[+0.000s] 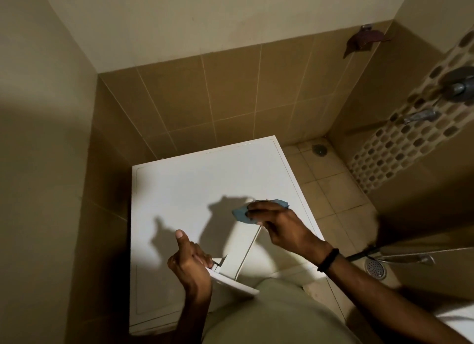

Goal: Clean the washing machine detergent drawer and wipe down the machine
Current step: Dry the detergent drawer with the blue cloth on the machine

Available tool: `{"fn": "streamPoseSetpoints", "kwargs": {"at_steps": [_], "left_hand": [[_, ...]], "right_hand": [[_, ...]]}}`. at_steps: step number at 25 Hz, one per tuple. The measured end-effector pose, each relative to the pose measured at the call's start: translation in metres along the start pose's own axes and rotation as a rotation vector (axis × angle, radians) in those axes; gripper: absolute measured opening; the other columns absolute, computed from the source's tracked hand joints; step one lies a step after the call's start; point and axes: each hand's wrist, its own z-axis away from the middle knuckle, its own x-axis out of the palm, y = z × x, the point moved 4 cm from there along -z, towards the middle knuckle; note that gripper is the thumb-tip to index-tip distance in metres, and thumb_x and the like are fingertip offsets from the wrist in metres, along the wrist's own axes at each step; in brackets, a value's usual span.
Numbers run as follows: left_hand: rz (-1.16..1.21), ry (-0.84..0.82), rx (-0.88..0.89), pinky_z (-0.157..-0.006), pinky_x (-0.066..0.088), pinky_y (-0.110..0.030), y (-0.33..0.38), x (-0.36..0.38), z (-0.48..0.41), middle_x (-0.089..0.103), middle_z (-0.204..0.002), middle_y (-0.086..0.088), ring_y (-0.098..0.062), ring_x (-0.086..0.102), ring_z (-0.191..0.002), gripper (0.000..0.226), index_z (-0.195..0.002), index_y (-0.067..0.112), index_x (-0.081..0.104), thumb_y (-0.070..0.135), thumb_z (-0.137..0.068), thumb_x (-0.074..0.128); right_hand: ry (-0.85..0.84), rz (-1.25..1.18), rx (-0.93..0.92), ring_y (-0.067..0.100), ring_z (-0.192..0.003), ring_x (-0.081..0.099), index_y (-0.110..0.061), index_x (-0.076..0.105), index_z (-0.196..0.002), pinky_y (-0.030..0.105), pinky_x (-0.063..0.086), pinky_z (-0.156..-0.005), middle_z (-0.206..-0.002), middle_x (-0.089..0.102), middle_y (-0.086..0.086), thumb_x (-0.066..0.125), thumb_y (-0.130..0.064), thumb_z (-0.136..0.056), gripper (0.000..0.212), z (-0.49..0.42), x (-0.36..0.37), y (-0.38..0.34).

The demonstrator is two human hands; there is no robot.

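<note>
- Left hand [189, 264] grips the near end of the white detergent drawer [239, 248], fingers curled round its edge beside the front panel and thumb pointing up.
- Right hand [284, 228] pinches a blue cloth [241, 214] between thumb and fingertips, and the cloth sits at the drawer's far end.
- Out of its slot, the drawer is held just above the top of the washing machine [179, 189]. It slants from the left hand at lower left up toward the right hand, with its flat front panel nearest the person's body.
- Whether the cloth actually touches the drawer cannot be told, since the hand covers the meeting point.
- Both hands and the drawer throw dark shadows onto the machine's white top panel.
- A black wristband [328, 260] circles the right wrist, and a pale green shirt [269, 313] fills the bottom of the view.
- Against brown wall tiles [205, 99], the machine stands in a corner, with tiled floor [323, 187] to its right.
- One round floor drain [319, 149] lies near the far corner, and another floor drain [375, 268] lies beside the right forearm.
- A metal hose fitting [400, 256] lies just by the nearer drain.
- On the right wall runs a strip of mosaic tiles [384, 151] carrying metal taps [420, 116].
- High on the back wall hangs a dark reddish item [364, 39], too dim to identify.
</note>
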Motion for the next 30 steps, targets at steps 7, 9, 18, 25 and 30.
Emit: {"fn": "streamPoseSetpoints", "kwargs": {"at_steps": [7,9,18,25,30], "left_hand": [[-0.029,-0.011,0.023,-0.040,0.027,-0.022,-0.005,0.000,-0.002,0.021,-0.037,-0.001,-0.016,0.025,-0.030,0.076,-0.036,0.023,0.030,0.042,-0.108,0.049],[-0.052,0.000,0.019,-0.041,0.027,-0.023,-0.006,0.001,-0.003,0.020,-0.038,-0.002,-0.017,0.025,-0.031,0.075,-0.036,0.022,0.030,0.048,-0.104,0.051],[-0.028,0.014,-0.023,-0.047,0.028,-0.027,-0.001,0.004,-0.015,0.024,-0.036,0.001,-0.019,0.026,-0.029,0.077,-0.036,0.024,0.031,0.043,-0.109,0.046],[-0.111,-0.028,0.117,-0.057,0.040,-0.041,0.012,0.014,-0.026,0.036,-0.038,-0.002,-0.023,0.039,-0.036,0.068,-0.040,0.023,0.040,0.057,-0.098,0.049],[-0.630,-0.229,0.482,-0.107,0.045,-0.044,0.029,0.015,-0.004,0.056,-0.139,-0.004,-0.023,0.053,-0.129,0.073,-0.131,0.019,0.060,0.078,-0.092,0.043]], "right_hand": [[-0.228,-0.138,-0.213,0.015,-0.132,0.054,-0.009,0.072,-0.120,0.034,0.047,-0.106,-0.137,0.062,0.003,0.056,0.017,-0.084,0.047,0.019,0.016,-0.043],[-0.067,-0.023,-0.063,0.014,-0.129,0.055,-0.014,0.072,-0.120,0.038,0.049,-0.102,-0.137,0.062,0.000,0.062,0.015,-0.082,0.049,-0.006,0.001,0.003],[-0.100,-0.085,-0.389,0.023,-0.131,0.054,-0.007,0.071,-0.121,0.034,0.041,-0.112,-0.132,0.063,0.009,0.063,-0.007,-0.099,0.024,0.029,0.040,-0.051],[0.129,0.186,-0.262,0.030,-0.125,0.058,-0.007,0.068,-0.126,0.044,0.044,-0.108,-0.130,0.064,0.012,0.069,-0.008,-0.093,0.032,0.000,0.032,0.012],[0.297,0.234,-0.134,0.034,-0.111,0.064,-0.006,0.071,-0.121,0.046,0.048,-0.098,-0.122,0.068,0.014,0.070,-0.001,-0.089,0.032,-0.011,0.052,-0.001]]}}
